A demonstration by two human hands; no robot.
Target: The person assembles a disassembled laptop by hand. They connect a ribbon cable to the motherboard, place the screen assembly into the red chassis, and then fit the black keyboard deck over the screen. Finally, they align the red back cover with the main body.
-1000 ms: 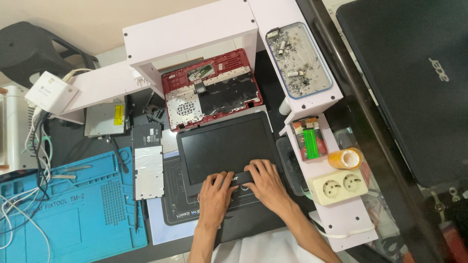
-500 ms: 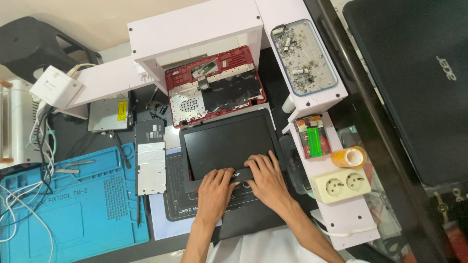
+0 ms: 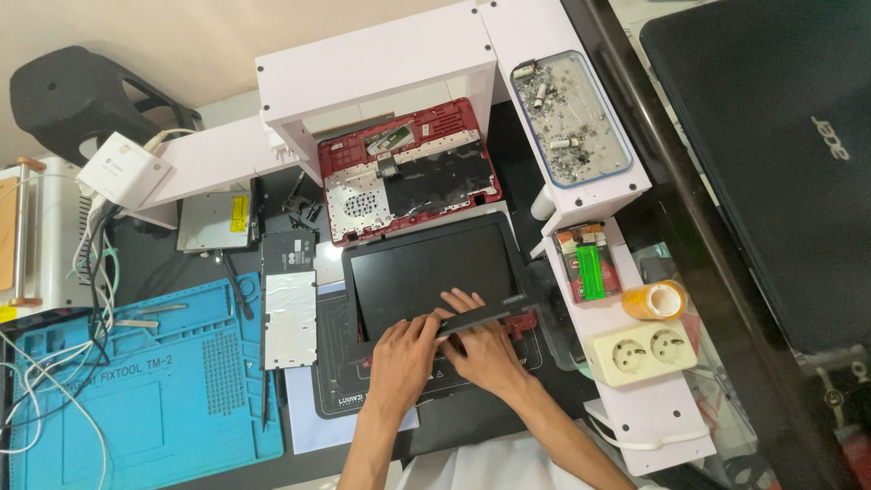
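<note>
1. Laptop screen panel (image 3: 426, 272): black, flat on the dark work surface, taken here as the landmark. Its lower bezel strip (image 3: 481, 316), a thin black bar, is lifted off the bottom edge and slants upward to the right.

2. Left hand (image 3: 402, 358): below the panel's lower edge, fingers curled with their tips at the left end of the bezel strip, pinching it.

3. Right hand (image 3: 481, 349): just right of the left hand, fingers spread and bent, tips touching the bezel strip from beneath near its middle; whether it grips or only props cannot be told.

4. Red laptop base (image 3: 408, 168): directly above the panel, opened, silver shielding and a black sheet showing.

5. Clear tray of screws (image 3: 572, 118): upper right of the panel, rectangular, blue-rimmed, on a white shelf (image 3: 381, 63).

6. Small open box (image 3: 590, 268): right of the panel, red-sided, a green rectangular piece inside.

7. Orange tape roll (image 3: 655, 299): further right, beside the box.

8. White double socket (image 3: 640, 349): lower right of the panel.

9. Silver-foiled board (image 3: 288, 304): left of the panel, upright rectangle, black top part.

10. Grey drive (image 3: 213, 220): upper left of the panel, with a small yellow label.

11. Blue repair mat (image 3: 136, 390): far left and lower, with moulded compartments and raised lettering.

12. White adapter block (image 3: 122, 170): upper left, small grey label.

13. Black closed laptop (image 3: 771, 163): far right.
</note>
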